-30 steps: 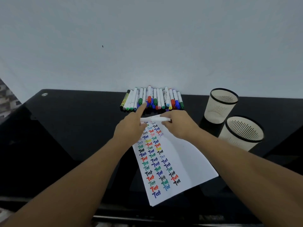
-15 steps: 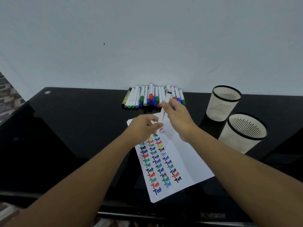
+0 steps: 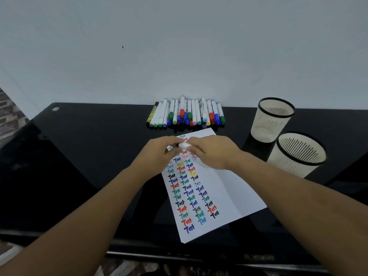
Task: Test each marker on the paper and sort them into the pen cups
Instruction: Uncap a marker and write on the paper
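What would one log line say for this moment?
hands: left hand and right hand both grip white marker | over: paper | cups: look empty

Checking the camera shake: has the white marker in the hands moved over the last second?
Yes. The white marker was tilted up toward the row of markers half a second ago; now it lies level, lower over the paper.

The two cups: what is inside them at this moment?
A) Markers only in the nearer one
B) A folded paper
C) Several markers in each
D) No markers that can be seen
D: the far cup and near cup show only bare slotted walls, while the markers lie on the table.
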Available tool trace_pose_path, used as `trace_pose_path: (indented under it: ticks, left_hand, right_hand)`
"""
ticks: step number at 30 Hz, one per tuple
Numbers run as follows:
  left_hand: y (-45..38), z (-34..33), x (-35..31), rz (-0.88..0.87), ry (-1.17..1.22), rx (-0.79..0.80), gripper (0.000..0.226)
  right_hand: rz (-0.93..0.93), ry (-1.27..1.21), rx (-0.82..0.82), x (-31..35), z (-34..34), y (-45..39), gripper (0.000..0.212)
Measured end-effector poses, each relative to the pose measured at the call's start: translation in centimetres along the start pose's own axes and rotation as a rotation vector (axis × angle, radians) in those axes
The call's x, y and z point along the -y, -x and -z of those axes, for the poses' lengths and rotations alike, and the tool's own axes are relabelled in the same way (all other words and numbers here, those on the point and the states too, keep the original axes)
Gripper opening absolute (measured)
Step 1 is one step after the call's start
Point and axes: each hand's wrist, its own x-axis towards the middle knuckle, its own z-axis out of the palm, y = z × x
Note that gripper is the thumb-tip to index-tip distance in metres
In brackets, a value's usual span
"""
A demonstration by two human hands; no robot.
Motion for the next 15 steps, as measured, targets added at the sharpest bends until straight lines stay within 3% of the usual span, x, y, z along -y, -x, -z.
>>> trace_pose_path:
  ticks: [3, 10, 15]
  left_hand:
    - [0.1, -0.1, -0.2, -0.035, -0.072, 0.017, 0.019]
    - [0.5, -0.4, -0.4, -0.048, -0.17, 0.056, 0.024]
    - [1.1, 0.4, 1.5, 0.041, -0.236, -0.004, 0.033]
  right_hand:
    - [0.025, 0.089, 0.02, -0.1, -0.2, -0.1, 0.035]
    - [0.016, 0.128, 0.051, 0.0, -0.6, 0.1, 0.046]
    - [-0.127, 0.074, 0.031, -0.9, -0.9, 1.0, 0.044]
